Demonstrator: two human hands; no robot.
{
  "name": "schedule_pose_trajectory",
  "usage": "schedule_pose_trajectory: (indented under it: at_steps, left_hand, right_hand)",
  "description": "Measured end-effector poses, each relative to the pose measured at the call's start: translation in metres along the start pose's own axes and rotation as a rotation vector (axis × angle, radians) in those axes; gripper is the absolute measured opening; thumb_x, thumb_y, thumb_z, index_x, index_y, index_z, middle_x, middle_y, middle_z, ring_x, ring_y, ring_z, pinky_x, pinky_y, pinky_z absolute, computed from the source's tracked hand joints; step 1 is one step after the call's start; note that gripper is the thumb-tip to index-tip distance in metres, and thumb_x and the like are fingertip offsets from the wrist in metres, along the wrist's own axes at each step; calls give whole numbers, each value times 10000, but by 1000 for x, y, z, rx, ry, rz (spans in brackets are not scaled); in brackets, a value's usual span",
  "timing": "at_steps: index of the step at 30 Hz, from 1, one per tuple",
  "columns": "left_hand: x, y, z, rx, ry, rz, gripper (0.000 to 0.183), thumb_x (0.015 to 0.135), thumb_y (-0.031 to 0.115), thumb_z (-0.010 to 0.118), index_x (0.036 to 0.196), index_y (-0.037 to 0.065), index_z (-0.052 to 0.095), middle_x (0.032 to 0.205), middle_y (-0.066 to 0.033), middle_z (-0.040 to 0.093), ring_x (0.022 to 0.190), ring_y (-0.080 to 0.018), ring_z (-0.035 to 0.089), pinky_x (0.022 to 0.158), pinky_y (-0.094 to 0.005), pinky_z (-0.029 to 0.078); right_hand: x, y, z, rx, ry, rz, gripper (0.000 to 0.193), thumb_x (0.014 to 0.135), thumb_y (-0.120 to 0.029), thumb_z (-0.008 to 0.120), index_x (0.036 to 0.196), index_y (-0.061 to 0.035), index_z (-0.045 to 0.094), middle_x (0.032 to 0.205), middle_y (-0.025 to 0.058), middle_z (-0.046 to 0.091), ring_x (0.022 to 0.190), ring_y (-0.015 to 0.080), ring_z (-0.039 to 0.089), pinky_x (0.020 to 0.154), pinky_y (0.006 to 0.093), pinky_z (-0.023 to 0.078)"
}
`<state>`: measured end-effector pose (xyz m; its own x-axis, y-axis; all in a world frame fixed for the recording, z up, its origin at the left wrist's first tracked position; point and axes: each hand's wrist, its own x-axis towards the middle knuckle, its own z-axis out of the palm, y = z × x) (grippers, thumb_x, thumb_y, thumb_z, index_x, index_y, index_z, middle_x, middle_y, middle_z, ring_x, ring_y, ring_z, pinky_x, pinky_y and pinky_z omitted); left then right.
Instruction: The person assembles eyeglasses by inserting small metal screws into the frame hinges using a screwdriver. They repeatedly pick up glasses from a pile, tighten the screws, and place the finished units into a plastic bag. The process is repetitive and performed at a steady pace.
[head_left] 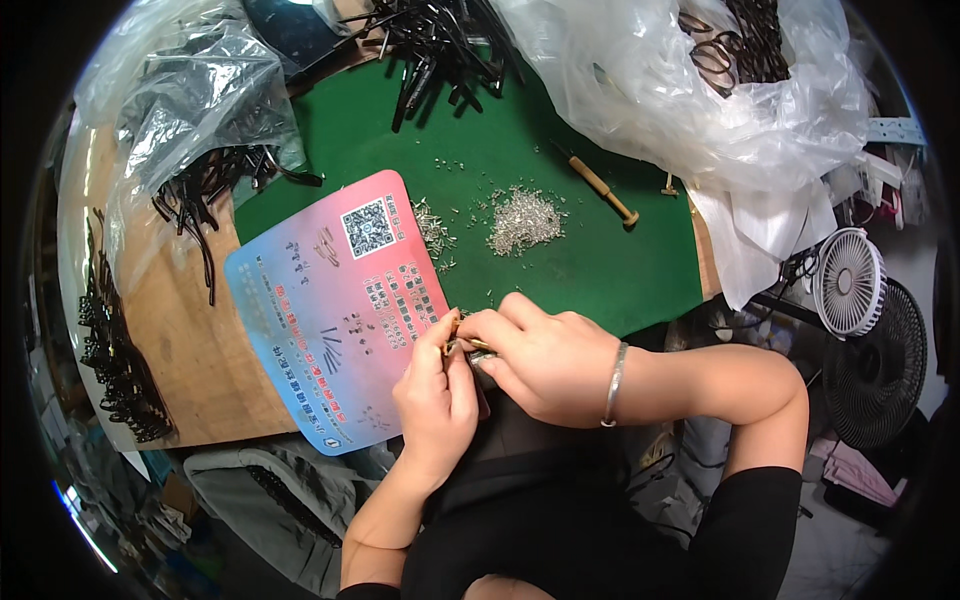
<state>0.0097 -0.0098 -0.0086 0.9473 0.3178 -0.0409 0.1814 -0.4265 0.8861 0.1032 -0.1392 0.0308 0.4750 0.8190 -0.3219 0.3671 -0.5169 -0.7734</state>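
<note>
Fingers of the left hand and right hand pinch a small gold-coloured piece between them, its long axis partly hidden, neither hand nearer.

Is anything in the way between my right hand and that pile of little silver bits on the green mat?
Nothing visible blocks it: only green mat with a few stray bits lies between the right hand and the pile.
</note>
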Motion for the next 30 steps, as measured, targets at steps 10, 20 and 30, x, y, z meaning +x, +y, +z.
schedule_pose_trajectory:
  at_steps: [10, 20, 30]
  left_hand:
    - [3, 7, -6, -120, -74, -99, 271, 862, -55, 460, 1126, -30, 515, 859, -112, 652, 663, -142, 615, 623, -257, 492]
    - [2, 4, -5, -92, -61, -33, 259, 865, -69, 450, 1113, -40, 516, 835, -105, 655, 660, -100, 583, 635, -231, 478]
    - [2, -2, -1, -69, -36, 48, 260, 866, -70, 447, 1115, -43, 516, 841, -103, 655, 643, -97, 578, 621, -232, 482]
  right_hand:
    - [-24, 21, -20, -90, 117, 45, 339, 852, -157, 548, 1175, -80, 481, 940, 151, 474, 674, 340, 594, 611, 410, 523]
    - [-19, 39, -15, -532, 401, -11, 428, 721, -102, 633, 1141, -95, 546, 866, 101, 478, 586, 198, 577, 455, 304, 492]
    - [-15, 39, -10, -586, 429, -10, 436, 715, -109, 634, 1143, -96, 549, 853, 92, 478, 569, 183, 557, 441, 293, 481]
